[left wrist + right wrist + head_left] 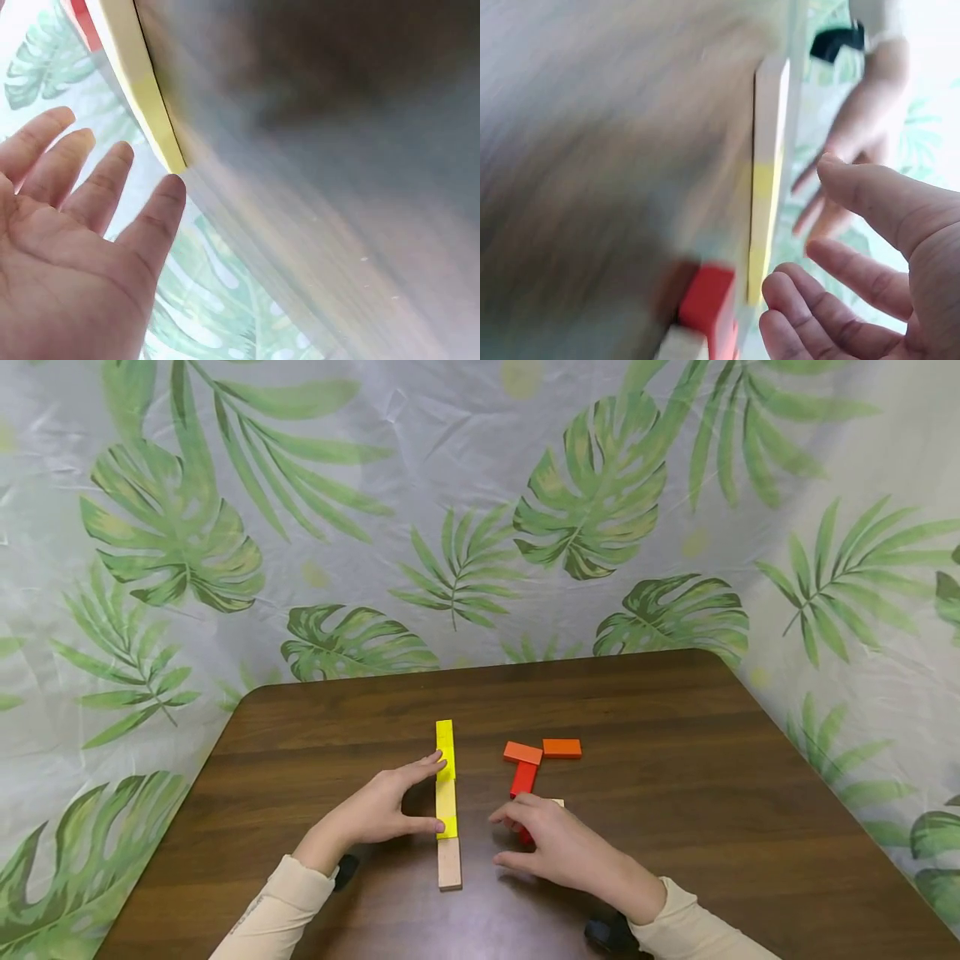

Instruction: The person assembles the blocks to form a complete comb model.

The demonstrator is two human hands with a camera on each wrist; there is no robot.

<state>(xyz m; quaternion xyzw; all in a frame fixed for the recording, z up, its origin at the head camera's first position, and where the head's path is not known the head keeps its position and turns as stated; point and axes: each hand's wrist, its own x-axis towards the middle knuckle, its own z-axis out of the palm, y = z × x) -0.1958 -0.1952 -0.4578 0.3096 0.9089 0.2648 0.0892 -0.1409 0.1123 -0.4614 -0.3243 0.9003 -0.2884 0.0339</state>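
The row of yellow blocks (446, 799) runs from 12 to 6 o'clock, ending in a bare-wood block (450, 862). It lies at 3 o'clock from the left hand (378, 806), whose fingers spread wide at its edge; contact is unclear. Opposite, the right hand (558, 843), palm turned toward the row, has loose, parted fingers, partly hiding a red block (527, 836). Toward 11 and 12 o'clock from it lie 1 more red piece (523, 779) and 2 orange blocks (562, 748) on the worktop (337, 718).

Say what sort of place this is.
Probably a makeshift indoor recording spot: a wrinkled leaf-print sheet hangs behind a wood-grain table, and coloured blocks lie on it.
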